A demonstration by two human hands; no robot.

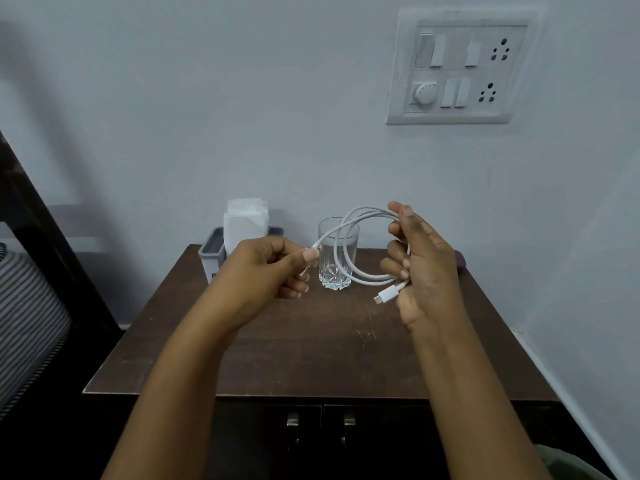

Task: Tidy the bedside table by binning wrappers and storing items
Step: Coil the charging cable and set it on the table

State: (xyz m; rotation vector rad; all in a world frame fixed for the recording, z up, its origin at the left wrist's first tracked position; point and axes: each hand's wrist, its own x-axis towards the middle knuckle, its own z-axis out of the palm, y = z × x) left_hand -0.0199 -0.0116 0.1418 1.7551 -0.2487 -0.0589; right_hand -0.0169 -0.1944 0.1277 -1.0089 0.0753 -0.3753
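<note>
Above the dark worktop (311,341), my left hand (263,271) pinches one end of a white cable (367,210). My right hand (426,268) grips its coiled loops, a plug (386,294) poking out below. My left hand covers part of the grey tissue holder (211,247), so its front marking cannot be read.

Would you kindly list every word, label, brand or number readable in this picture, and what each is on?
Nothing here reads as text.
On the grey plastic organiser box: a dark patch low on its front, partly behind the left hand, unreadable.
On the white wall switch panel: the round dial's marks are too small to read.
On the white charging cable and the clear faceted glass: no print visible.
</note>
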